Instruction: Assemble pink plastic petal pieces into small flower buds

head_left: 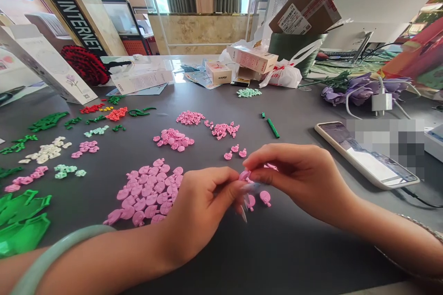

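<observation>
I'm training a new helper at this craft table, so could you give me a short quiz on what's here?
1. True or false: the smartphone lies on the gray table to the right of the right hand.
2. What do the left hand and the right hand pinch between them? A) a small pink plastic piece B) a green plastic stick C) the phone's cable
3. What is worn around the left forearm?

Key: 1 true; 2 A; 3 a pale green bangle
</observation>
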{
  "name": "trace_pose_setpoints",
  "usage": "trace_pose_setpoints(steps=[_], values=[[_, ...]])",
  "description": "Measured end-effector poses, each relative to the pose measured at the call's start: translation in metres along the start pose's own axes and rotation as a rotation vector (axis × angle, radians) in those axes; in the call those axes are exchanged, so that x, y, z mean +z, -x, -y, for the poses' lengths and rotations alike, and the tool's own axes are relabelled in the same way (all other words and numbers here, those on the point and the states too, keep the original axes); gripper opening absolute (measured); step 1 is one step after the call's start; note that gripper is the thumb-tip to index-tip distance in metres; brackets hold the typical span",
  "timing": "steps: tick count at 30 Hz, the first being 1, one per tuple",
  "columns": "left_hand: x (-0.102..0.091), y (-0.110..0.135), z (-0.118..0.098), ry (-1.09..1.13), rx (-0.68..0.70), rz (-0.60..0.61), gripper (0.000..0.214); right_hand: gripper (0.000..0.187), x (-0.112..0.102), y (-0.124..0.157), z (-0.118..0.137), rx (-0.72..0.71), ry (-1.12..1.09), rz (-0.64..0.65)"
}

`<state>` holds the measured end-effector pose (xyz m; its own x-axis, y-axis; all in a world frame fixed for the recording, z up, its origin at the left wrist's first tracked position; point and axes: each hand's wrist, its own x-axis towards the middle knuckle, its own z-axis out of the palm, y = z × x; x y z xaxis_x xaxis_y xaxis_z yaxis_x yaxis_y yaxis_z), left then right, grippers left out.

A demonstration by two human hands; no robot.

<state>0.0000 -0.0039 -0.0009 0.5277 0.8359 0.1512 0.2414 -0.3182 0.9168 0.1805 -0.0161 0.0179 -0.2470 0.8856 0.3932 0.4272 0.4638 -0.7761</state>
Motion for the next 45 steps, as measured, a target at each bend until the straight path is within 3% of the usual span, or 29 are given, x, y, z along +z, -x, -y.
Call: trace_pose_setpoints(steps=[9, 17, 25, 34, 40, 45], values=[[-0.001, 0.000, 0.003, -0.135, 0.072, 0.021, 0.033, 0.015, -0.006, -0.003, -0.002, -0.112, 0.141, 0.144], [0.000, 0.000, 0.001, -0.211, 0.094, 0.051, 0.034, 0.021, -0.008, 0.000, -0.008, -0.334, 0.342, 0.158], [0.000, 0.000, 0.001, -0.265, 0.162, 0.033, 0.033, 0.015, -0.011, 0.000, -0.007, -0.277, 0.284, 0.217], [0.001, 0.003, 0.006, -0.326, 0.180, 0.034, 0.033, 0.021, -0.007, 0.001, -0.009, -0.326, 0.328, 0.194], [0.001, 0.002, 0.003, -0.279, 0.119, 0.066, 0.034, 0.017, -0.005, 0.001, -0.009, -0.344, 0.352, 0.214], [0.001, 0.000, 0.001, -0.143, -0.021, 0.107, 0.038, 0.015, -0.011, -0.003, -0.004, -0.295, 0.296, 0.338]])
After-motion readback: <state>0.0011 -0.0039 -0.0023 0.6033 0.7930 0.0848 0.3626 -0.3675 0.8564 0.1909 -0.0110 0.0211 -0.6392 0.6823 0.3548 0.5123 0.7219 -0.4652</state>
